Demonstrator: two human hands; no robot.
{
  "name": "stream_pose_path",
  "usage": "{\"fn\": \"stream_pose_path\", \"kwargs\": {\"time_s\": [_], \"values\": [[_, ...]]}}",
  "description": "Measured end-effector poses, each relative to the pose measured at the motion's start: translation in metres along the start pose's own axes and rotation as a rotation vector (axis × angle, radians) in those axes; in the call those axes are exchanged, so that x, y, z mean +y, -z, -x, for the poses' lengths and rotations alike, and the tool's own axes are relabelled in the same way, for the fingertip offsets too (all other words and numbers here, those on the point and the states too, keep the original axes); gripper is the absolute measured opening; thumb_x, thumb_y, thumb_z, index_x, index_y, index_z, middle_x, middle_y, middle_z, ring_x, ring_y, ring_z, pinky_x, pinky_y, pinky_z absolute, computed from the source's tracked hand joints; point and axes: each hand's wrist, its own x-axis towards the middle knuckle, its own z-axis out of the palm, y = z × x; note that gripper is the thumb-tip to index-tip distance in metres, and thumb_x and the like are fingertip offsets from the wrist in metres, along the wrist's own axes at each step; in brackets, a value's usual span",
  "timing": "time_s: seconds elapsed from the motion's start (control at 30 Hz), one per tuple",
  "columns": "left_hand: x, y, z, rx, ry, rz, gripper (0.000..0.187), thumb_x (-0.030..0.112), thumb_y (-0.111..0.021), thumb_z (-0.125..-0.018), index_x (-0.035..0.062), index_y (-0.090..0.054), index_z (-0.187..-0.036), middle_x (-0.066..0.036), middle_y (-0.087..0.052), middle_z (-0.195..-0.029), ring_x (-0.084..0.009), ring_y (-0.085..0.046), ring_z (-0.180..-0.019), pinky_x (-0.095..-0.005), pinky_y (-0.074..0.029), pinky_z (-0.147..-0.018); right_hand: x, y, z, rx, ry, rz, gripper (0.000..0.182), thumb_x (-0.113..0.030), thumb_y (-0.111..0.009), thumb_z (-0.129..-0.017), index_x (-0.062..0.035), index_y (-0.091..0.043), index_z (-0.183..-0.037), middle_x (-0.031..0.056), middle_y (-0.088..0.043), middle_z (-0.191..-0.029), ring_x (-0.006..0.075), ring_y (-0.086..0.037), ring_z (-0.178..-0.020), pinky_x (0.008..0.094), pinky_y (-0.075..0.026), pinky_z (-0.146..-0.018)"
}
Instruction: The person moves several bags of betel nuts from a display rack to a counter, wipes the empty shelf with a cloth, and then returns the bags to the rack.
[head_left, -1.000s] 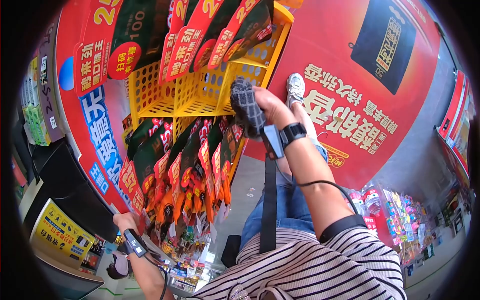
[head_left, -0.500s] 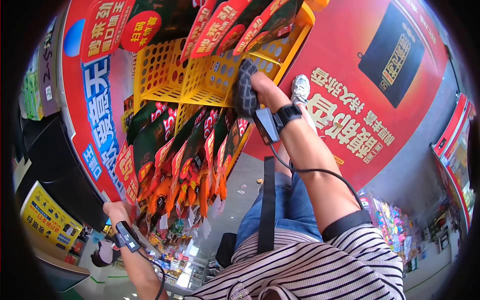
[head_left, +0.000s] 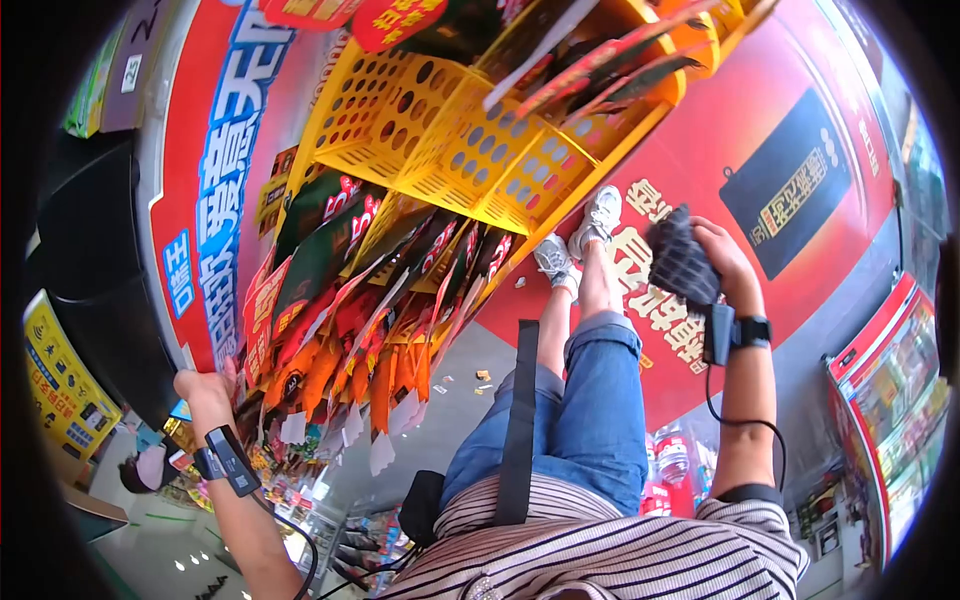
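My right hand (head_left: 728, 262) is closed on a dark checked cloth (head_left: 686, 258), held out to the right of the rack and touching none of it. My left hand (head_left: 204, 392) is closed at the edge of the display rack's red side panel (head_left: 185, 235), its fingers partly hidden by the panel and packets. Between my hands stands the rack's yellow perforated shelf (head_left: 480, 165), with bare compartments showing. Dark green and red snack packets (head_left: 330, 260) fill the tier nearer to me, and more red-edged packets (head_left: 600, 75) sit at the far end.
Red printed board (head_left: 690, 150) lies beyond the rack. Small scraps (head_left: 484, 376) are on the grey floor near my shoes (head_left: 598, 215). A glass-fronted cabinet (head_left: 890, 400) stands at right, a yellow sign (head_left: 62, 380) at left. Another person (head_left: 148, 468) appears at lower left.
My right hand has moved away from the yellow shelf to the right, taking the cloth with it. My left hand stays at the panel edge. The view has shifted.
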Motion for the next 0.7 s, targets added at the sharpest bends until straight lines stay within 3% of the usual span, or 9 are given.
{"fn": "stream_pose_path", "kwargs": {"time_s": [0.07,0.1,0.17,0.2,0.27,0.33,0.47,0.6,0.7], "values": [[-0.002,-0.003,0.015,0.047,-0.019,-0.017,0.022,0.026,-0.037,-0.064,0.0072,-0.044,-0.073,-0.015,-0.049,-0.079,-0.0299,-0.048,-0.072,-0.0367,-0.042,-0.058,-0.041,-0.038,0.034,-0.187,0.131,-0.300,0.030,-0.011,-0.054,-0.076,-0.0010,-0.051,-0.105,0.0057,-0.055,-0.098,0.0140,-0.053,-0.087,0.0257,-0.043,-0.077],[-0.004,-0.006,0.020,0.061,-0.025,-0.021,0.023,0.026,-0.036,-0.065,0.0071,-0.045,-0.076,-0.014,-0.049,-0.081,-0.0297,-0.048,-0.073,-0.0371,-0.043,-0.059,-0.044,-0.041,0.027,-0.143,0.321,0.335,0.034,-0.014,-0.054,-0.076,-0.0007,-0.050,-0.107,0.0072,-0.055,-0.100,0.0145,-0.053,-0.091,0.0260,-0.042,-0.078],[-0.004,-0.008,0.027,0.083,-0.028,-0.023,0.026,0.026,-0.035,-0.067,0.0070,-0.046,-0.081,-0.014,-0.049,-0.085,-0.0293,-0.048,-0.075,-0.0380,-0.043,-0.061,-0.049,-0.068,0.004,-0.152,0.821,0.710,0.038,-0.014,-0.054,-0.073,0.0001,-0.050,-0.108,0.0156,-0.056,-0.098,0.0221,-0.054,-0.091,0.0296,-0.042,-0.078],[-0.004,-0.009,0.030,0.093,-0.026,-0.023,0.028,0.026,-0.034,-0.068,0.0070,-0.047,-0.084,-0.013,-0.050,-0.088,-0.0291,-0.048,-0.076,-0.0384,-0.044,-0.062,-0.044,-0.078,-0.013,-0.142,0.543,0.619,0.038,-0.013,-0.053,-0.072,-0.0018,-0.050,-0.109,0.0181,-0.055,-0.101,0.0250,-0.054,-0.091,0.0314,-0.043,-0.078],[-0.004,-0.010,0.036,0.112,-0.026,-0.022,0.032,0.026,-0.032,-0.070,0.0069,-0.048,-0.090,-0.013,-0.050,-0.092,-0.0287,-0.048,-0.079,-0.0392,-0.044,-0.064,-0.047,-0.121,-0.046,0.008,0.439,0.952,0.038,-0.010,-0.049,-0.072,-0.0088,-0.051,-0.109,0.0178,-0.052,-0.103,0.0297,-0.054,-0.089,0.0355,-0.043,-0.077],[-0.004,-0.012,0.040,0.127,-0.031,-0.021,0.035,0.026,-0.031,-0.072,0.0068,-0.049,-0.095,-0.012,-0.051,-0.097,-0.0282,-0.048,-0.081,-0.0401,-0.045,-0.066,-0.043,-0.166,-0.067,0.137,0.452,1.247,0.033,-0.008,-0.045,-0.073,-0.0133,-0.055,-0.104,0.0154,-0.051,-0.104,0.0325,-0.053,-0.092,0.0375,-0.043,-0.079],[-0.003,-0.011,0.037,0.167,-0.019,-0.014,0.042,0.028,-0.028,-0.076,0.0081,-0.050,-0.105,-0.012,-0.051,-0.104,-0.0284,-0.049,-0.085,-0.0410,-0.046,-0.067,-0.023,-0.209,-0.118,-0.115,0.477,1.671,0.026,-0.013,-0.048,-0.075,-0.0129,-0.059,-0.099,0.0118,-0.050,-0.109,0.0262,-0.051,-0.100,0.0349,-0.043,-0.079],[-0.002,-0.014,0.042,0.239,0.018,-0.013,0.042,0.033,-0.027,-0.076,0.0122,-0.048,-0.107,-0.012,-0.050,-0.104,-0.0306,-0.049,-0.087,-0.0385,-0.047,-0.060,-0.020,-0.232,-0.133,-0.253,0.366,1.807,0.024,-0.015,-0.048,-0.077,-0.0138,-0.061,-0.098,0.0093,-0.051,-0.111,0.0239,-0.049,-0.104,0.0328,-0.042,-0.081],[-0.002,-0.015,0.046,0.243,0.040,-0.030,0.042,0.033,-0.027,-0.077,0.0128,-0.047,-0.107,-0.012,-0.049,-0.104,-0.0316,-0.049,-0.088,-0.0376,-0.048,-0.058,0.000,-0.226,-0.160,-0.243,0.484,1.818,0.033,-0.017,-0.044,-0.079,-0.0116,-0.051,-0.111,0.0110,-0.048,-0.116,0.0260,-0.048,-0.105,0.0369,-0.038,-0.085]]}}
